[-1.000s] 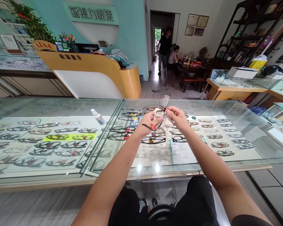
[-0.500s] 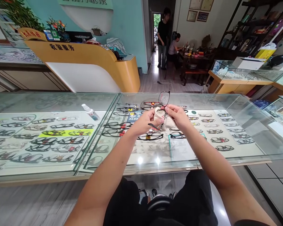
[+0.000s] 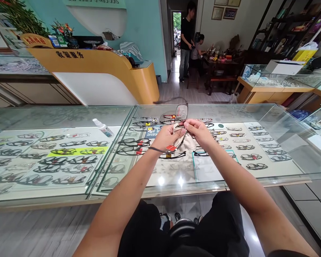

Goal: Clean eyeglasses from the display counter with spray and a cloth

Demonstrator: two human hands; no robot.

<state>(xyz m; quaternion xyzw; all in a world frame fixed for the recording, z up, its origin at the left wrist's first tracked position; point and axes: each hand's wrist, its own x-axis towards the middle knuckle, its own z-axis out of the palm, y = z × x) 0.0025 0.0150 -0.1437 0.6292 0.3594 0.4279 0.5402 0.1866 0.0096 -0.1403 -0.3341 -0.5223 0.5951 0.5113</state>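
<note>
Above the glass counter, both hands hold a pair of dark-framed eyeglasses [image 3: 187, 111] with a pale cleaning cloth [image 3: 188, 142]. One lens stands upright past my fingers, and a blurred temple points left. The other temple, carrying a red tag [image 3: 171, 147], crosses in front of my left wrist. My left hand [image 3: 169, 137] is closed, pinching the cloth around one lens, which is hidden. At the middle of the frame, my right hand [image 3: 199, 131] pinches the glasses between thumb and fingers, with the cloth hanging just below. Several folded eyeglasses [image 3: 133, 142] lie around and beneath my hands.
A white spray bottle [image 3: 103, 127] stands on the left counter section. Rows of display glasses [image 3: 251, 156] fill the glass display case [image 3: 216, 184]. Beyond are a cashier desk [image 3: 147, 84], a standing person [image 3: 186, 39] and a seated person [image 3: 197, 51] at a table.
The eyeglasses have turned in my hands: the far temple now points left, and the red-tagged temple lies across my left wrist. The standing person's hands have come together.
</note>
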